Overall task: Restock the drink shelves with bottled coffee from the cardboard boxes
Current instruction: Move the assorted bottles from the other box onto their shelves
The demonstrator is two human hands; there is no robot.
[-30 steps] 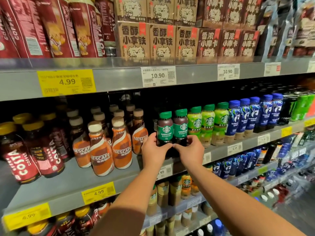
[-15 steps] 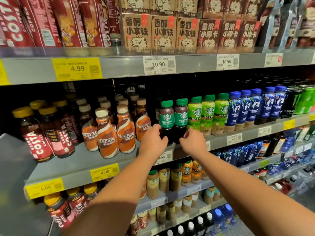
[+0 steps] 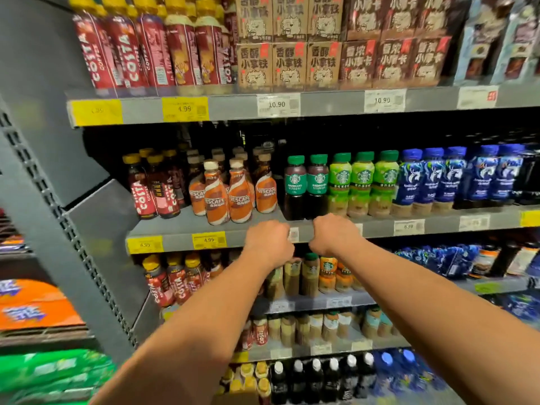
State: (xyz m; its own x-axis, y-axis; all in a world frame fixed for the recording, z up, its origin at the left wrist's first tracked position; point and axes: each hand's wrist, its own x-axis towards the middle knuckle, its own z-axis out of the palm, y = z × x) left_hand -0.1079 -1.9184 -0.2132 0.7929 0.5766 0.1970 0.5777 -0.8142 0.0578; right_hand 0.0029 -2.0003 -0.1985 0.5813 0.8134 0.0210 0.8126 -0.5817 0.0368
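Observation:
Two dark Starbucks Americano bottles with green caps [image 3: 306,185] stand side by side at the front of the middle shelf [image 3: 380,228]. My left hand [image 3: 270,241] and my right hand [image 3: 333,235] are just below and in front of them, over the shelf's front edge. Both hands are curled into loose fists with nothing visible in them, apart from the bottles. No cardboard box is in view.
Orange Nescafe bottles [image 3: 228,197] and red Costa bottles [image 3: 155,188] stand left of the Americano pair; light green Starbucks bottles [image 3: 362,182] and blue bottles [image 3: 455,176] stand right. Cartons [image 3: 289,62] fill the shelf above. Lower shelves hold more bottles. A grey upright [image 3: 58,217] is at the left.
Both hands have let go of the two Americano bottles and drawn back and down from them, closing into fists. The view has shifted back and to the left.

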